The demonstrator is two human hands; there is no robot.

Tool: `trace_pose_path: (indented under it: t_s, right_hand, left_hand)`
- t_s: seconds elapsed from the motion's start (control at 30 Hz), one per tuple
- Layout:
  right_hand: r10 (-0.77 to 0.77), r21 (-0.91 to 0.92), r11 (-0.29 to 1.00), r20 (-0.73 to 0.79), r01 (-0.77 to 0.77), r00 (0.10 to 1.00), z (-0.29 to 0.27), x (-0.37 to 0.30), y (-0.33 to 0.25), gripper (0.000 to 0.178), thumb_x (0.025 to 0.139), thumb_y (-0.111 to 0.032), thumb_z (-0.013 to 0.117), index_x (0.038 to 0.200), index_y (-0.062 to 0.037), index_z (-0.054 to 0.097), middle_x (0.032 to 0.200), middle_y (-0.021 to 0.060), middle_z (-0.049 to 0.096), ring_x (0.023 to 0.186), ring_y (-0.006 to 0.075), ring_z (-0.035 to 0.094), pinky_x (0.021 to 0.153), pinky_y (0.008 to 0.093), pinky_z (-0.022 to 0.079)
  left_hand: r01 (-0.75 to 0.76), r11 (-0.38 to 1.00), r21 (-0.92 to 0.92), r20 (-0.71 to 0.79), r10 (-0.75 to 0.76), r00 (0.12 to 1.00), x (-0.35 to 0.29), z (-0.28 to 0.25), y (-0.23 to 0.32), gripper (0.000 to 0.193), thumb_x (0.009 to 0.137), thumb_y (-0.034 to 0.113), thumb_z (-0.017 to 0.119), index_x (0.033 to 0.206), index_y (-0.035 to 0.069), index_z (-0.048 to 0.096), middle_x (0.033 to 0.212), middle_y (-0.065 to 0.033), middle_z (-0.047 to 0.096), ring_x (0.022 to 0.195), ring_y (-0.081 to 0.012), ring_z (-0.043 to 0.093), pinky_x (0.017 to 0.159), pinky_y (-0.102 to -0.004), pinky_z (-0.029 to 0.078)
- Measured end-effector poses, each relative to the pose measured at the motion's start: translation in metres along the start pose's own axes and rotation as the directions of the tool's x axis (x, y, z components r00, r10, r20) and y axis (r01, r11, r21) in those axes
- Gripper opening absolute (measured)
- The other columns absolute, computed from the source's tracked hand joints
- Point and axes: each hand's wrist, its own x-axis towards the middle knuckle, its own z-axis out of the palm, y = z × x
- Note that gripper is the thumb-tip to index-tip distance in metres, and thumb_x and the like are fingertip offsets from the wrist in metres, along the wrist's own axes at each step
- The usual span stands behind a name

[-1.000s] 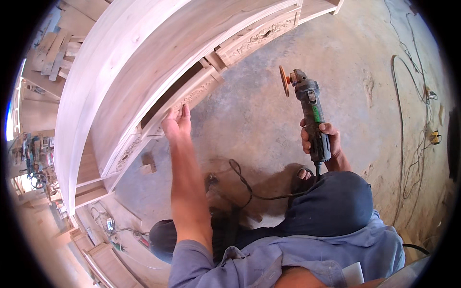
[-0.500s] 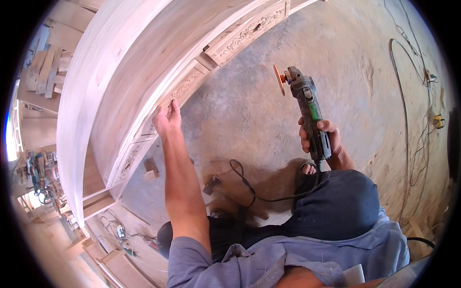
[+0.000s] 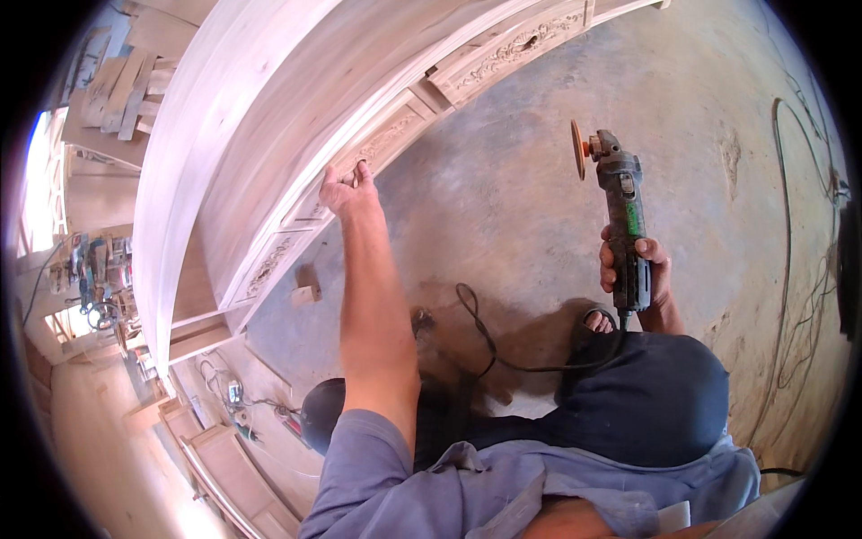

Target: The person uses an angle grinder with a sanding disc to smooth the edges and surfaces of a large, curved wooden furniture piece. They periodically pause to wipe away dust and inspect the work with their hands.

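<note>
My right hand (image 3: 639, 265) is wrapped round the dark body of an angle grinder (image 3: 624, 202), held upright above my right knee. Its thin orange-brown disc (image 3: 578, 150) stands edge-on at the top, apart from the wood. A black power cord (image 3: 521, 366) hangs from its lower end and loops over the floor. My left arm reaches out to a long, pale, unpainted wooden cabinet with carved drawers. There my left hand (image 3: 348, 190) touches a carved drawer front (image 3: 384, 142), its visible fingers apart, one tip by a small dark hole. Some fingers are hidden.
Another carved drawer front (image 3: 516, 54) lies farther along the cabinet (image 3: 202, 126). A small wood block (image 3: 305, 294) sits on the concrete floor (image 3: 503, 198). Cables (image 3: 786, 225) trail at the right. Wood offcuts (image 3: 121, 90) and tools (image 3: 90, 269) are at the left.
The whole view has shifted, so cabinet, hands and grinder appear farther right. My left hand stays at the same drawer front with its fingers spread more. The grinder remains in my right hand.
</note>
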Motion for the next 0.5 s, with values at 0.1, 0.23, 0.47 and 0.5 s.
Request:
trace_pose_path:
  t_s: [0.1,0.23,0.47,0.5]
  right_hand:
    - [-0.006,-0.012,1.0,-0.019,0.005,1.0,-0.002,-0.001,0.001,0.063,0.079,-0.037,0.067,0.126,0.0025,0.05,0.088,0.0153,0.065,0.064,0.0266,0.066,0.055,0.0405,0.055]
    - [0.007,-0.008,1.0,-0.005,-0.007,1.0,-0.003,-0.002,0.0,0.062,0.078,-0.036,0.067,0.125,0.0022,0.05,0.089,0.0157,0.066,0.066,0.0277,0.066,0.058,0.0421,0.055]
    - [-0.015,-0.016,1.0,-0.062,0.014,0.998,-0.001,-0.002,0.003,0.063,0.078,-0.035,0.067,0.126,0.0021,0.049,0.091,0.0154,0.066,0.067,0.0283,0.066,0.061,0.0426,0.056]
    - [-0.028,-0.056,0.998,-0.064,0.024,0.998,0.0,-0.002,0.004,0.063,0.079,-0.036,0.068,0.125,0.002,0.049,0.091,0.0151,0.066,0.067,0.0273,0.066,0.061,0.0416,0.056]
  left_hand:
    - [-0.039,0.999,0.012,0.031,0.039,0.999,0.005,0.001,-0.005,0.039,0.085,0.019,0.066,0.117,0.001,0.054,0.112,-0.0147,0.06,0.095,-0.0253,0.058,0.082,-0.0355,0.05]
    - [-0.076,0.996,0.038,-0.028,0.077,0.997,-0.007,0.015,-0.008,0.04,0.083,0.024,0.067,0.114,0.001,0.055,0.108,-0.0118,0.061,0.091,-0.0219,0.058,0.08,-0.0301,0.049]
    - [-0.177,0.984,0.0,-0.044,0.177,0.983,-0.078,-0.038,-0.018,0.03,0.087,0.015,0.064,0.11,-0.003,0.055,0.106,-0.0106,0.065,0.081,-0.0213,0.064,0.075,-0.0263,0.053]
    - [-0.172,0.985,0.017,-0.044,0.173,0.984,-0.082,-0.051,-0.018,0.032,0.087,0.018,0.064,0.111,-0.002,0.055,0.107,-0.0104,0.064,0.088,-0.0217,0.063,0.081,-0.0289,0.052]
